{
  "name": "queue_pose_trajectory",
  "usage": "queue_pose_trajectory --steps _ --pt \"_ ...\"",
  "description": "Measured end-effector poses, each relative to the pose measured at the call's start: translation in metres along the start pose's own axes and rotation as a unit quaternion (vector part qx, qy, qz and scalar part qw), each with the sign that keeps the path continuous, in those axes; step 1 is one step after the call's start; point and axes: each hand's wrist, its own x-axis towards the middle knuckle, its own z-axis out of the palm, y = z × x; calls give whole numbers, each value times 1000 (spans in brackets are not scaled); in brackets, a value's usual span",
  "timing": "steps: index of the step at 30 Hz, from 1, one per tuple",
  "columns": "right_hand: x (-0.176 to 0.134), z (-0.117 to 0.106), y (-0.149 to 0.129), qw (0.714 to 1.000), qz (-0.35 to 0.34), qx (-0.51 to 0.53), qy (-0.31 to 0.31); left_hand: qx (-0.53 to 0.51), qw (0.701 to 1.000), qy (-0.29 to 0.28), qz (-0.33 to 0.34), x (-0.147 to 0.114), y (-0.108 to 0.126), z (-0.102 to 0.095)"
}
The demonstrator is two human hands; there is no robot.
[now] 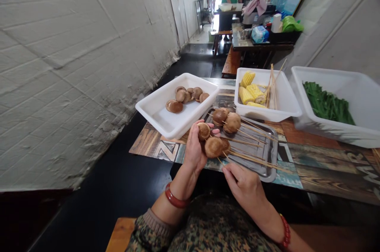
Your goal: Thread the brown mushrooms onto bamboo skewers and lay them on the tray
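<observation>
Camouflage garment (219, 226): mottled green, brown and black cloth with a ribbed cuff, at the bottom of the view.
Wall (74, 66): pale, embossed in a brick pattern, seamed and crumbling along its lower edge.
Floor (118, 188): dark and glossy, a strip of open room between wall and table (326, 173).
White tub (148, 116): smooth rectangular plastic, set askew, its left end seeming to jut past the table edge; loose brown mushrooms (174, 106) lie inside.
Left hand (194, 147): half-open, cupped palm up about a small round mushroom cap (204, 131), above the metal tray's left end.
Large cap (213, 147): domed, tan-brown, just beside the left palm.
Skewer (220, 161): thin pale stick, running from the fingertips to the large cap's underside.
Right hand (245, 180): thumb and forefinger closed in a pinch on that stick, near the tray's front rim.
Metal tray (269, 175): shiny, round-cornered, holding skewered mushrooms (232, 122), sticks pointing right.
Corn tub (264, 114): white plastic; ridged yellow corn pieces (246, 95) left, upright bamboo sticks (271, 86) right.
Greens tub (366, 101): deeper, translucent white, with flat dark-green leaves (326, 103) heaped toward its left.
</observation>
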Motion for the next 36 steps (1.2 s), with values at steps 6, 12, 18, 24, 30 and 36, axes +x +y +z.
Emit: queue_pose_trajectory --steps 6,12,18,24,30,36 --pt "-2 3 0 996 4 85 29 -30 1000 -1 -5 -2 2 -2" --pt "-3 9 -5 995 -22 49 81 6 1000 -13 26 -5 -5 -3" --pt "0 15 -10 994 -37 18 97 12 999 -16 33 -5 -6 -4" --pt "5 16 -10 993 -45 5 106 15 1000 -15 9 -10 -10 -1" --pt "9 15 -11 991 -57 4 118 28 999 -11 19 -16 -9 1" --pt "4 13 -10 990 -71 53 113 45 993 -85 64 -29 3 3"
